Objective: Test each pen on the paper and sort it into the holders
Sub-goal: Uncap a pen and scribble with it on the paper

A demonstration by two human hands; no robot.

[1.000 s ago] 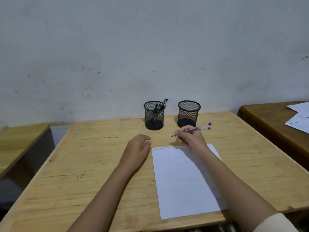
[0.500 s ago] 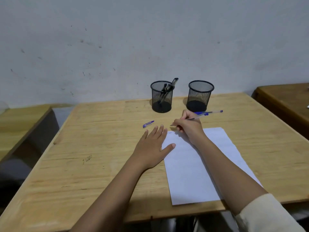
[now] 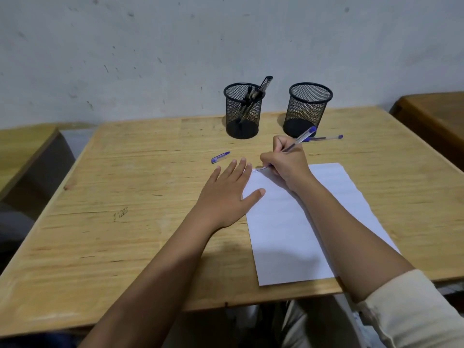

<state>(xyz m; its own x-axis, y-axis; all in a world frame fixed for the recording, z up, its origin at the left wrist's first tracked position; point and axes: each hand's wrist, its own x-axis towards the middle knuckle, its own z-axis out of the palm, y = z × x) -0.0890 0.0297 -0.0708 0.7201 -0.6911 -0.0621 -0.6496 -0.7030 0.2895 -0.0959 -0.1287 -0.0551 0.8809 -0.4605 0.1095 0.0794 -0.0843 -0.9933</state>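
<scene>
So that the paper [image 3: 281, 234] cannot slide as I scribble, my left hand [image 3: 223, 194] lies flat on its edge, fingers [image 3: 239, 169] spread; my right hand [image 3: 286, 164] pinches the pen [image 3: 300, 139].

The right hand [image 3: 286, 164] curls round the pen [image 3: 302, 137], its fingers hiding the barrel's middle. The ink marks [image 3: 255, 171] just beside the fingertips of the left hand [image 3: 226, 194] are too small to read.

Classroom-like room: wooden desks [image 3: 125, 184], scuffed wall [image 3: 175, 46]
</scene>
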